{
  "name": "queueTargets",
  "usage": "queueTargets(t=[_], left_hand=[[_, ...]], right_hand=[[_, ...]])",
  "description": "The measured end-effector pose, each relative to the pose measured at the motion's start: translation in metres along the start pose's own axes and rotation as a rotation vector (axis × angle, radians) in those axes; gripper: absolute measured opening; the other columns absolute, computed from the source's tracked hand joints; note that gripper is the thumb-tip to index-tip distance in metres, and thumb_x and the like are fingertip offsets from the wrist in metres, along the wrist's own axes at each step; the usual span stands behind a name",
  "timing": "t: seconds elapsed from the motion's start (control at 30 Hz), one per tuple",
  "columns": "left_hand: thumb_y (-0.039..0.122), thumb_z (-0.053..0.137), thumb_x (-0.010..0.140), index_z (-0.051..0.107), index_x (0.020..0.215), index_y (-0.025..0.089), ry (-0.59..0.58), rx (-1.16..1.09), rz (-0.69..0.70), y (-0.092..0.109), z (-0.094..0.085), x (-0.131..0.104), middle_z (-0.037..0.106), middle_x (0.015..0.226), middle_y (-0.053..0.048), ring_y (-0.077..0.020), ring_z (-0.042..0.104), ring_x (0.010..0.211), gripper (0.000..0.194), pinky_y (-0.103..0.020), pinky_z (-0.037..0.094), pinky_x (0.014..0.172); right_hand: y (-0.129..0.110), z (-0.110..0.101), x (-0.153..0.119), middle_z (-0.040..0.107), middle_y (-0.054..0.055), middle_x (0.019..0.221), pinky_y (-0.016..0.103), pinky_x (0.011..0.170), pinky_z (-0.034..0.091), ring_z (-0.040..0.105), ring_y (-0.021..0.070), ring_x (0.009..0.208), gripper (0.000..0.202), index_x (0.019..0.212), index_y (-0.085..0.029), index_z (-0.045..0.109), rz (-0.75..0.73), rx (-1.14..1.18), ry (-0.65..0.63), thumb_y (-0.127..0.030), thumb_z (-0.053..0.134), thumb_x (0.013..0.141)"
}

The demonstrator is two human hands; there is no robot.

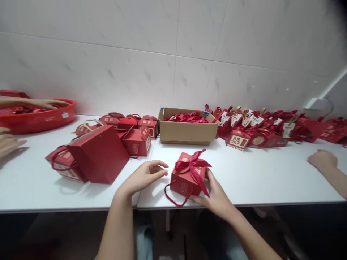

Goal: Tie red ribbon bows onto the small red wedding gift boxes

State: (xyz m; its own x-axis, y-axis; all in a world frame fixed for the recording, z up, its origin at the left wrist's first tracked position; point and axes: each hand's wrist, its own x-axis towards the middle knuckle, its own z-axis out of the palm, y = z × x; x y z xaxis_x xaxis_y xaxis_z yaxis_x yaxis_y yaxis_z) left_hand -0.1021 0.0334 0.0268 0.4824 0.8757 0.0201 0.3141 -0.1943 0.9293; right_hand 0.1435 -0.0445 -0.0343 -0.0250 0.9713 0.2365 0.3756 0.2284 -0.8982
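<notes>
A red gift box (182, 185) with a dark red ribbon bow on top stands near the front edge of the white table. Its twisted rope handle hangs loose at the front. My right hand (217, 196) grips the box from its right side, thumb low at the front and fingers behind the bow. Just left of the box, my left hand (145, 177) hovers with fingers apart, holding nothing and not touching the box. Beyond the box sits an open cardboard carton (188, 134) filled with dark red ribbons (187, 117).
Several red boxes (137, 142) stand at the left, including a larger red box (99, 155). Tagged, ribboned boxes (252, 135) line the wall at right. Another person's hands are at the red basin (54, 117); another person's fist (324, 159) rests at right.
</notes>
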Motion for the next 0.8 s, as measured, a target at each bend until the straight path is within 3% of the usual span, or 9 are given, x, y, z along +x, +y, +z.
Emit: queueTargets(t=[0.07,0.2,0.3,0.33,0.4,0.5,0.63,0.8], left_hand=[[0.044,0.067,0.072,0.070,0.095,0.021,0.036,0.054,-0.006,-0.001,-0.004,-0.002,0.071,0.100,-0.009,-0.0253,0.065,0.094,0.033,-0.030,0.049,0.082],[0.045,0.068,0.070,0.070,0.091,0.021,0.141,0.122,-0.004,-0.002,-0.009,-0.003,0.071,0.096,-0.008,-0.0262,0.064,0.091,0.031,-0.030,0.048,0.078],[0.044,0.066,0.073,0.069,0.081,0.021,0.246,0.140,0.038,0.001,-0.007,0.000,0.071,0.086,-0.006,-0.0229,0.064,0.084,0.025,-0.027,0.047,0.074],[0.044,0.065,0.075,0.067,0.078,0.020,0.289,0.134,0.057,0.002,-0.005,0.001,0.071,0.083,-0.006,-0.0218,0.064,0.083,0.024,-0.026,0.046,0.073],[0.043,0.063,0.077,0.064,0.076,0.020,0.362,0.110,0.089,0.004,-0.002,0.002,0.070,0.080,-0.005,-0.0207,0.064,0.082,0.024,-0.025,0.046,0.073],[0.043,0.062,0.077,0.063,0.076,0.019,0.417,0.083,0.121,0.006,0.001,0.003,0.069,0.079,-0.005,-0.0204,0.063,0.080,0.024,-0.026,0.046,0.072],[0.042,0.062,0.076,0.063,0.076,0.018,0.416,0.086,0.104,0.005,0.002,0.004,0.069,0.078,-0.006,-0.0208,0.063,0.079,0.024,-0.026,0.046,0.069],[0.041,0.060,0.079,0.062,0.077,0.018,0.405,0.143,0.087,0.001,-0.001,0.005,0.068,0.078,-0.005,-0.0206,0.063,0.081,0.023,-0.026,0.044,0.070]], right_hand=[[0.017,-0.029,-0.013,0.053,0.012,0.131,0.045,0.099,0.042,0.052,0.0313,0.119,0.081,0.129,-0.025,0.038,0.080,-0.095,0.069,-0.043,0.078,0.061],[0.057,-0.104,-0.030,0.056,0.016,0.125,0.049,0.096,0.043,0.055,0.0339,0.114,0.082,0.125,-0.022,0.037,0.240,-0.324,0.339,-0.052,0.074,0.058],[0.075,-0.151,-0.025,0.057,0.021,0.120,0.047,0.088,0.047,0.058,0.0357,0.108,0.087,0.124,-0.017,0.034,0.398,-0.437,0.507,-0.057,0.071,0.056],[0.079,-0.160,-0.020,0.057,0.022,0.120,0.047,0.087,0.047,0.058,0.0359,0.107,0.086,0.123,-0.016,0.035,0.415,-0.478,0.505,-0.058,0.070,0.056],[0.082,-0.166,-0.004,0.058,0.020,0.119,0.046,0.086,0.047,0.058,0.0356,0.108,0.083,0.120,-0.017,0.036,0.405,-0.547,0.448,-0.061,0.067,0.057],[0.081,-0.154,0.032,0.059,0.019,0.119,0.047,0.089,0.044,0.055,0.0371,0.112,0.082,0.118,-0.017,0.039,0.410,-0.678,0.402,-0.066,0.064,0.058],[0.079,-0.137,0.087,0.056,0.028,0.118,0.048,0.090,0.042,0.050,0.0429,0.116,0.098,0.121,-0.006,0.040,0.482,-0.801,0.494,-0.073,0.062,0.054],[0.088,-0.129,0.131,0.042,0.036,0.130,0.049,0.099,0.036,0.039,0.0461,0.125,0.113,0.128,0.004,0.034,0.491,-0.705,0.676,-0.068,0.070,0.049]])
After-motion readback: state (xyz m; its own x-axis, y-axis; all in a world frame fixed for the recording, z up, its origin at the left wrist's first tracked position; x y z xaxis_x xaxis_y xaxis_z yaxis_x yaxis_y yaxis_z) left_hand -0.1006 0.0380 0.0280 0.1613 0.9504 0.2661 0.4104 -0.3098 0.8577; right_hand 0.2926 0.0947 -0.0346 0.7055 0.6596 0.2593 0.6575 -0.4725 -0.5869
